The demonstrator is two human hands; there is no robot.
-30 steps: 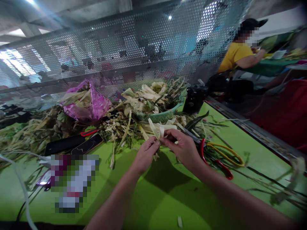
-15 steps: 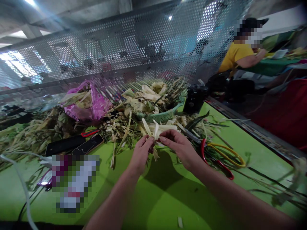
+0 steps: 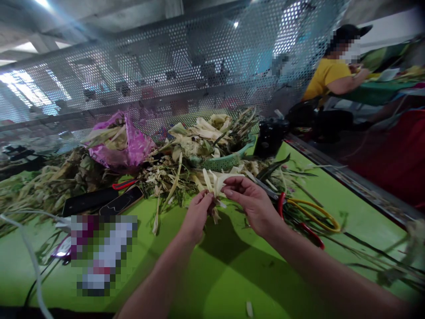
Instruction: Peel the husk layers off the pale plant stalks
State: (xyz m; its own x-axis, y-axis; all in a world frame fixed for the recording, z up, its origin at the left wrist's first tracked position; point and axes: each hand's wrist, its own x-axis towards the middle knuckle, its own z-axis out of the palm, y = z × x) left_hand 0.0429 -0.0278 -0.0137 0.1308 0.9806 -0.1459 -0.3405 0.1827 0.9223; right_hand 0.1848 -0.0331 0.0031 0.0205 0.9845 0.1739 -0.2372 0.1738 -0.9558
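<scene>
Both my hands meet over the green table [image 3: 215, 274], working on a small bunch of pale cream leaf strips [image 3: 215, 181]. My left hand [image 3: 196, 215] pinches the lower end of the bunch with closed fingers. My right hand [image 3: 254, 201] grips the bunch from the right, thumb and forefinger pressed on the strips. The strips fan upward above my fingers. A pair of scissors with red and yellow handles [image 3: 307, 217] lies on the table just right of my right hand.
A teal basket [image 3: 229, 160] heaped with husks and stems stands behind my hands, next to a pink plastic bag [image 3: 133, 144]. Two dark phones [image 3: 106, 200] and a white cable [image 3: 29, 261] lie at left. A perforated metal screen [image 3: 166, 75] backs the table. A person in yellow [image 3: 327, 77] sits far right.
My hands have shifted slightly, turning the leaf bunch between the fingers; the strips now fan more upright. Nothing else on the table has moved.
</scene>
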